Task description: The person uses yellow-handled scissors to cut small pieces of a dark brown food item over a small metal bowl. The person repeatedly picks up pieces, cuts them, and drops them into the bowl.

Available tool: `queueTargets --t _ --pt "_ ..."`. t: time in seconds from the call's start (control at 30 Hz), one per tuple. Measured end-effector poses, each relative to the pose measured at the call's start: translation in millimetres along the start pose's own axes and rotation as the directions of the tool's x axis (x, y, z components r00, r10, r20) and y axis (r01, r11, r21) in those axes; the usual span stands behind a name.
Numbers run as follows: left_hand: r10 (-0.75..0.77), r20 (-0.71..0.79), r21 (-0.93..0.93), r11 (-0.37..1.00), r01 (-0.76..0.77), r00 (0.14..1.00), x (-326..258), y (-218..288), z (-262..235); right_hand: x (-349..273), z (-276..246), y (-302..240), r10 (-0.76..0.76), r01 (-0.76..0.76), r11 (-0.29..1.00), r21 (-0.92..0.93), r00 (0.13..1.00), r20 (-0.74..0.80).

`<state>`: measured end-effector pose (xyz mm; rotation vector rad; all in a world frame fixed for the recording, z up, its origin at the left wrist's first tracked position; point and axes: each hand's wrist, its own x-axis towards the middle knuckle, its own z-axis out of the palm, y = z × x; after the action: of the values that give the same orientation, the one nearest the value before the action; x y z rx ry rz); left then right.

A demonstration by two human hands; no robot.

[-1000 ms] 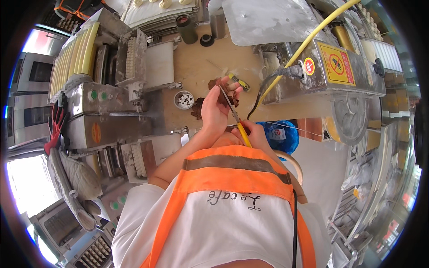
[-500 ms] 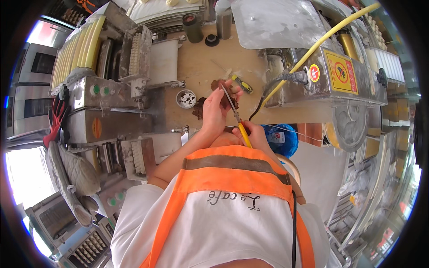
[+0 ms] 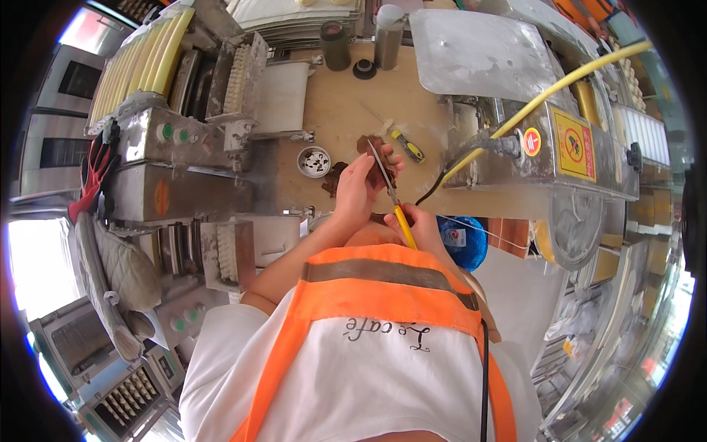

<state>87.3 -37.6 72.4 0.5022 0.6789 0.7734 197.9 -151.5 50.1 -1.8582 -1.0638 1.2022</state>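
Observation:
My left hand (image 3: pixel 357 190) is raised over the near part of the table, its fingers closed around a dark brown, wrinkled piece (image 3: pixel 380 175) that I cannot name. In my right hand (image 3: pixel 422 223), close to the apron, is a long, slim metal tool with a yellow handle (image 3: pixel 404 225). Its metal part lies across the left fingers and the brown piece; whether it is a pair of scissors or pliers I cannot tell. More dark brown pieces (image 3: pixel 333 179) lie on the table left of the hand. Beside them stands a small round bowl (image 3: pixel 314 162) holding dark bits.
A yellow-and-black screwdriver (image 3: pixel 409 146) lies beyond my hands. Farther back are a dark green canister (image 3: pixel 335 46), a steel flask (image 3: pixel 388 37) and a black lid (image 3: pixel 364 69). Metal machines flank the table; a yellow cable (image 3: pixel 545 92) crosses the right one. Below right hangs a blue bag (image 3: pixel 465 243).
The whole scene has shifted slightly right and down in the picture. The tool stays against the brown piece, and both hands keep their hold. An orange-clothed person shows more at the top right.

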Motion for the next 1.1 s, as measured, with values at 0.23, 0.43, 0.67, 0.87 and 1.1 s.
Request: queueTargets --t 0.23,0.43,0.67,0.87,1.1 --pt "-0.070 -0.043 -0.323 0.945 0.052 0.997 -6 7 -12 2 -5 -22 0.115 -0.197 0.930 0.309 0.958 0.262" --pt "0.044 -0.081 -0.380 0.922 -0.072 0.996 -12 12 -33 21 1 -38 -0.301 0.307 0.935 0.178 0.952 -0.063" --pt "0.158 -0.226 -0.441 0.863 -0.246 0.961 -24 4 -53 53 29 -73 -0.454 0.439 0.882 -0.173 0.889 -0.060" --pt "0.200 -0.314 -0.487 0.805 -0.339 0.928 -30 -5 -68 60 61 -79 -0.492 0.478 0.848 -0.230 0.871 -0.004" --pt "0.212 -0.401 -0.435 0.812 -0.389 0.891 -51 -6 -76 64 79 -81 -0.496 0.499 0.861 -0.097 0.867 0.056"
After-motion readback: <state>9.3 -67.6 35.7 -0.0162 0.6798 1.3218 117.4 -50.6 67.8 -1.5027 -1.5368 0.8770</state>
